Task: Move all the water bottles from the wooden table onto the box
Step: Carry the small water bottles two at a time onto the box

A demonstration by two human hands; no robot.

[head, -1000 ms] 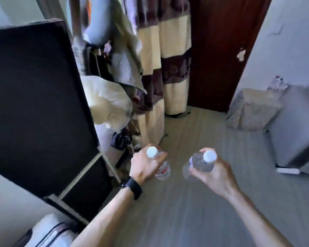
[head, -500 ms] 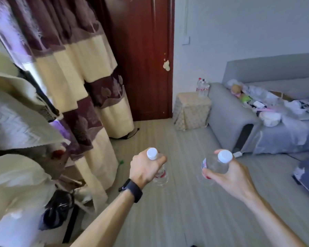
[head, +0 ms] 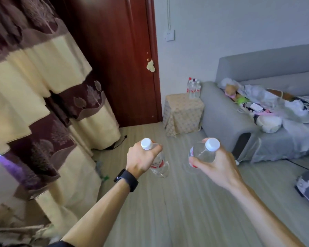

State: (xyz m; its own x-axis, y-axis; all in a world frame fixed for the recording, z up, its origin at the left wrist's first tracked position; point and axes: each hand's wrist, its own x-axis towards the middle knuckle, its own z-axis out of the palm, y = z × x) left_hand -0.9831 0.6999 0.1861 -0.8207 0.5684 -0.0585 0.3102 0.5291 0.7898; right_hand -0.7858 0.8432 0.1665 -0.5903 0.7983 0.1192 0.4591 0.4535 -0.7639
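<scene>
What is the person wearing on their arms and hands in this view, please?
The left hand and right hand are bare: no gloves or rings show. Both forearms are uncovered; a dark fabric edge shows at the frame's bottom by the left arm. The left wrist carries a broad black wristband with a small white mark.

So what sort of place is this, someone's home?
Probably a living room in a home: a grey sofa strewn with clutter, patterned curtains and a dark wooden door.
</scene>
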